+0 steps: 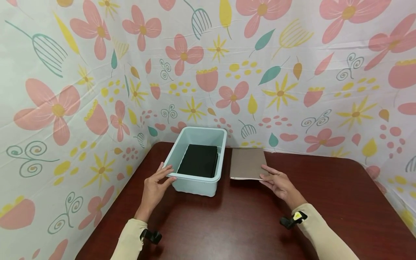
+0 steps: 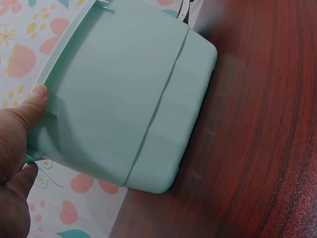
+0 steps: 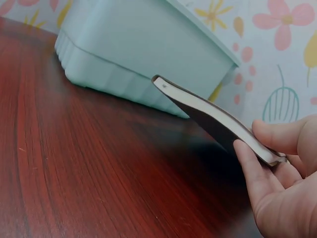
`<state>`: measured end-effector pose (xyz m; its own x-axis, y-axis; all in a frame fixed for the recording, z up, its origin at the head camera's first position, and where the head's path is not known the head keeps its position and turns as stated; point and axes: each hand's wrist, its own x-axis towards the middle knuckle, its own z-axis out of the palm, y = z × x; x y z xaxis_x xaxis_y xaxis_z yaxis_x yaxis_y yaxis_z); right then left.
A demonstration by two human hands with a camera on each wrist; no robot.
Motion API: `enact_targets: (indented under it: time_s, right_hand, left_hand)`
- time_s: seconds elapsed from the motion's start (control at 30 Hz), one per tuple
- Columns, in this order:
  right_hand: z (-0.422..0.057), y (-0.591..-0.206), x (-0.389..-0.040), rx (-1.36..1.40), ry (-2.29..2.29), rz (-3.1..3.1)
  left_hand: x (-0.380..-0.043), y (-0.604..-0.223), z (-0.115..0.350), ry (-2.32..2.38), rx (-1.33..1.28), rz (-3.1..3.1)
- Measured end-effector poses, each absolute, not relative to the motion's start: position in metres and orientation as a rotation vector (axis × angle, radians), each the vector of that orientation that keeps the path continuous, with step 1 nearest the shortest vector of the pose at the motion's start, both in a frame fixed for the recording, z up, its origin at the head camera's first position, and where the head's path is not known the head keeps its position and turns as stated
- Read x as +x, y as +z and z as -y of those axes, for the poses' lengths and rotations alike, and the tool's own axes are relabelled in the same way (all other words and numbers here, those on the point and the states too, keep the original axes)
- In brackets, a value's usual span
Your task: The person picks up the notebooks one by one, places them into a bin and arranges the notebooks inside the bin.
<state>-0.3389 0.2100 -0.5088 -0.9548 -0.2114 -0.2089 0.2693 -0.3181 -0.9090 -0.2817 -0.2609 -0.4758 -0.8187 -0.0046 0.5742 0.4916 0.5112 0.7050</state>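
Observation:
A pale blue-green plastic bin [image 1: 195,186] stands on the table with a black notebook [image 1: 199,160] lying flat inside it. My left hand [image 1: 155,189] pinches the bin's near left corner at the rim; in the left wrist view the thumb [image 2: 37,96] lies over that rim. To the right of the bin, my right hand [image 1: 279,183] grips a brown-grey notebook [image 1: 248,163] by its near right corner. Seen from the right wrist, this notebook [image 3: 213,116] is tilted, its white page edge showing, and its near side is raised off the tabletop with thumb above and fingers below.
The dark red-brown wooden table [image 1: 240,224] extends under everything. A white cloth with printed flowers [image 1: 208,101] hangs behind the table and along its left side, close to the bin's far end. Black wrist straps with small devices [image 1: 151,236] sit on both sleeves.

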Motion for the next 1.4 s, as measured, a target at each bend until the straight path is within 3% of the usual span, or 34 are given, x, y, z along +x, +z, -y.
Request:
enact_targets:
  time_s: [0.6,1.03,1.4]
  right_hand:
    - [-0.239,-0.500,-0.311,-0.024,-2.439,-1.458]
    - [-0.234,-0.473,-0.288,-0.261,-2.527,-1.248]
    - [-0.226,-0.438,-0.278,-0.303,-2.584,-1.209]
  left_hand:
    - [-0.281,-0.474,0.259,-1.286,-0.388,2.256]
    - [-0.283,-0.475,0.261,-1.281,-0.393,2.257]
    - [-0.282,-0.475,0.261,-1.281,-0.382,2.262]
